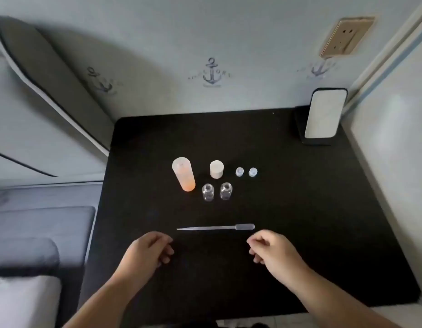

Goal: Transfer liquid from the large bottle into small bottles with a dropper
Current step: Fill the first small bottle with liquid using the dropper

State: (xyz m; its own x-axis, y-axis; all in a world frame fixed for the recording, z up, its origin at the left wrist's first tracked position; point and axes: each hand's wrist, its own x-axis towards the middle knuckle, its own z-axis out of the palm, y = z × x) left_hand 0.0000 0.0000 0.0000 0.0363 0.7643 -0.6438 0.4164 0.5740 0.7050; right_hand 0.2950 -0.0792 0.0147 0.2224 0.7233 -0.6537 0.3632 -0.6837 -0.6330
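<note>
While both hands' fingers [166, 250] curl loosely, holding nothing, a slim translucent dropper [215, 227] lies on matte black mat [299, 209].

No readable text anywhere. Wall [228, 31] behind the worktop [299, 209] carries three dark-blue anchor emblems: centre anchor [211, 71] w/ arc of small letters either side and a line beneath, all too blurred to read. Left anchor [100, 82], left of the centre one, tilted and faint, lettering illegible. Right anchor [320, 68], right of the centre one, just below the wall socket [346, 36], also faint, lettering illegible. Phone [325, 114], below the right anchor, shows a blank pale screen, no characters. Bottles etc. on the worktop: no labels, no nos., no brand marks visible.
</note>
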